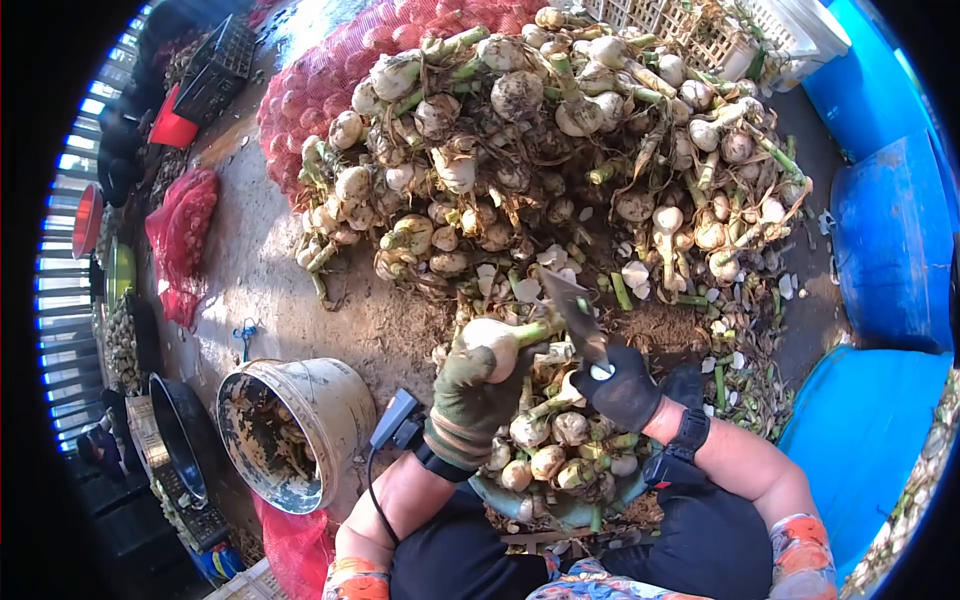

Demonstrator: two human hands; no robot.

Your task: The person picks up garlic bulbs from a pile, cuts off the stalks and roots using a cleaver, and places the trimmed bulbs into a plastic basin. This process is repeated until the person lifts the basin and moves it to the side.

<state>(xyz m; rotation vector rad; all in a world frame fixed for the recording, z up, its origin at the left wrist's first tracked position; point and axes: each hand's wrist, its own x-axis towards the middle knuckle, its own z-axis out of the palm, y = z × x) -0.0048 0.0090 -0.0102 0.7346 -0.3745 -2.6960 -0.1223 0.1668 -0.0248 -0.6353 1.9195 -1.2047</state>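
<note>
My left hand (470, 395), in a dark green knit glove, is closed around a large pale garlic bulb (492, 340). The bulb's thick green stem (538, 330) points right, toward the knife. My right hand (622, 385), in a black glove, grips a knife (574, 308) with its broad blade angled up and left, close to the stem's end. Below both hands, between my knees, sits a blue-green basin (500, 505) filled with trimmed garlic bulbs (548, 462). Just beyond my hands rises a big heap of garlic with stems (515, 95), dirty and partly dried.
A dirt-stained white bucket (345, 400) lies tipped at my left, scraps inside. Behind the heap is a full red mesh sack (310, 90); a crumpled red one (185, 240) lies left. Blue tubs (895, 245) line the right side. Stem cuttings and peels (745, 390) litter the floor.
</note>
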